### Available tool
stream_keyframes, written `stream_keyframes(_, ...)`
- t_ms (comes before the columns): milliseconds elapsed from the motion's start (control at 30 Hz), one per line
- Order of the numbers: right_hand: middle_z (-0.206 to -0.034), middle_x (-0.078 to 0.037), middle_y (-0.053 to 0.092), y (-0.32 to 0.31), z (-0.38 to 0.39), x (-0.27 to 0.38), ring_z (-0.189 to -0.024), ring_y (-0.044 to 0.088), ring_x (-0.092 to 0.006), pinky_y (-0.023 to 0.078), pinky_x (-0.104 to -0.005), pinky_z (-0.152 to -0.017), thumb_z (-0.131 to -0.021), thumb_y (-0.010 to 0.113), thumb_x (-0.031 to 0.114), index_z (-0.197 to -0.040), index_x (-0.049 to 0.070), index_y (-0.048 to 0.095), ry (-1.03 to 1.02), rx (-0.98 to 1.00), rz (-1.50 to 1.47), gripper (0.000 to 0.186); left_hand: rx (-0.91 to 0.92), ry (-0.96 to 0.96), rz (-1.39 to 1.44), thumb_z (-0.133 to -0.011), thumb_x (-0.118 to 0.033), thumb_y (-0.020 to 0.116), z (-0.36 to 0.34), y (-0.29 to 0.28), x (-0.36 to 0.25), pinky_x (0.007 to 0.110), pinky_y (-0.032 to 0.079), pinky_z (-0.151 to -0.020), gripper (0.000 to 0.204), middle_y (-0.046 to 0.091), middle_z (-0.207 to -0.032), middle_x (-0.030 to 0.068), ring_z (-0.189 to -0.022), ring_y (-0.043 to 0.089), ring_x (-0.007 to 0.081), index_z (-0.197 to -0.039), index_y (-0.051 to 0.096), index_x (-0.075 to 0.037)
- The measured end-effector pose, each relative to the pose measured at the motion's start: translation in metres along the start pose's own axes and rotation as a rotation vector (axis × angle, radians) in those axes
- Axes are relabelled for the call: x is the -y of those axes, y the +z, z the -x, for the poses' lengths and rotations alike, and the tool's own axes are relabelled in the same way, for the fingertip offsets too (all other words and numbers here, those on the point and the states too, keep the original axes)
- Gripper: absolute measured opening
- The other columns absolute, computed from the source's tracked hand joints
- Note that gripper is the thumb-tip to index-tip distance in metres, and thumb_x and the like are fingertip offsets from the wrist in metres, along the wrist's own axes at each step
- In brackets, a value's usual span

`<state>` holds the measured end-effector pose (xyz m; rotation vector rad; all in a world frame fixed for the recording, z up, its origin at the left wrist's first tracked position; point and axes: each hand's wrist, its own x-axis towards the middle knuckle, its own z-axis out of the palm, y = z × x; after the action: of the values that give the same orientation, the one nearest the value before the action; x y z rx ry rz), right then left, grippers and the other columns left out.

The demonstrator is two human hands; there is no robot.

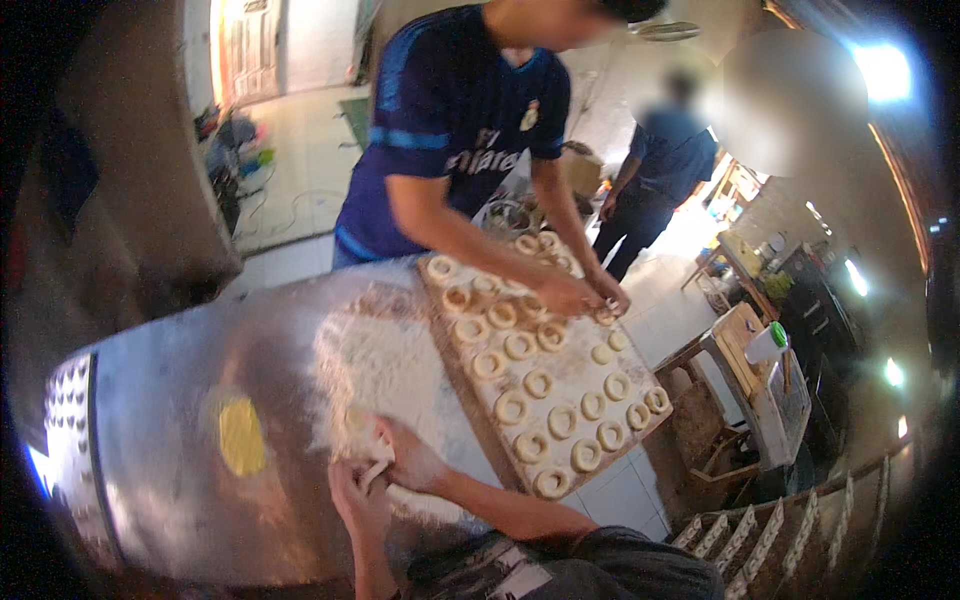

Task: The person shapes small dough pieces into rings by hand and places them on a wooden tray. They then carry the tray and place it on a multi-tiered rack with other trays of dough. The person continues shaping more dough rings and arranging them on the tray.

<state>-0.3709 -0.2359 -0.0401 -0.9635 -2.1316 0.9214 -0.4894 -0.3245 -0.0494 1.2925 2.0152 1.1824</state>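
Note:
Over the metal table (pixel 165 400), my left hand (pixel 358 495) and my right hand (pixel 412 458) meet close together. Their fingers are closed on a small pale piece of dough (pixel 374 472), which they partly hide. White flour (pixel 365 365) lies spread on the table just beyond my hands. To the left of them is a flat yellow patch (pixel 241 437) that looks like soft fat or dough. On the right, several dough rings (pixel 562 421) lie in rows on a floured board (pixel 500 375).
Across the table a co-worker in a dark blue shirt (pixel 460 110) leans over the board, both hands (pixel 590 295) at its far right edge. Another person (pixel 665 160) stands farther back. A dimpled metal tray (pixel 70 420) sits at far left; a wooden stand (pixel 745 365) holds a green-lidded container (pixel 768 343).

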Motion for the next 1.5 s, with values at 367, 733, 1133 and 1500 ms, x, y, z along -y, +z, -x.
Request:
stream_keyframes(367,-0.073,0.002,0.046,-0.051,0.025,-0.004,-0.073,0.051,-0.0078,0.042,-0.0224,-0.063,-0.102,0.043,0.034,-0.146,0.010,0.040,0.452,0.062,-0.694,0.050,0.015,0.247,1.252,-0.099,-0.032,0.056,-0.002,0.053,-0.048,0.031,0.047,-0.076,0.032,0.053,-0.092,0.0071,-0.080,0.052,0.0159,-0.113,0.046,-0.005)
stream_keyframes(733,-0.089,-0.007,0.065,-0.199,0.064,-0.052,-0.076,0.060,-0.0120,0.049,-0.0263,-0.074,-0.102,0.048,0.044,-0.153,0.009,0.029,0.284,-0.017,-1.309,0.065,-0.053,0.299,0.447,-0.105,-0.031,0.041,0.009,0.176,-0.133,0.034,0.040,-0.054,0.032,0.055,-0.067,0.0083,-0.058,0.052,0.0168,-0.107,0.053,-0.002)
stream_keyframes(1133,-0.085,-0.009,0.061,-0.352,0.157,-0.170,-0.075,0.059,-0.0221,0.048,-0.0344,-0.069,-0.098,0.038,0.066,-0.147,0.008,0.037,0.222,-0.580,-1.562,0.076,0.339,0.426,0.156,-0.103,-0.022,0.046,0.027,0.348,-0.277,0.049,0.053,-0.065,0.019,0.066,-0.080,0.0215,-0.074,0.069,0.0396,-0.108,0.056,-0.008)
stream_keyframes(1500,-0.082,-0.007,0.064,-0.423,0.198,-0.249,-0.077,0.063,-0.0227,0.051,-0.0375,-0.076,-0.103,0.039,0.052,-0.153,0.009,0.029,0.294,-0.566,-0.317,0.066,0.650,0.375,0.097,-0.104,-0.029,0.041,0.044,0.447,-0.312,0.057,0.049,-0.068,0.024,0.067,-0.080,0.0227,-0.076,0.065,0.0482,-0.118,0.048,-0.010)
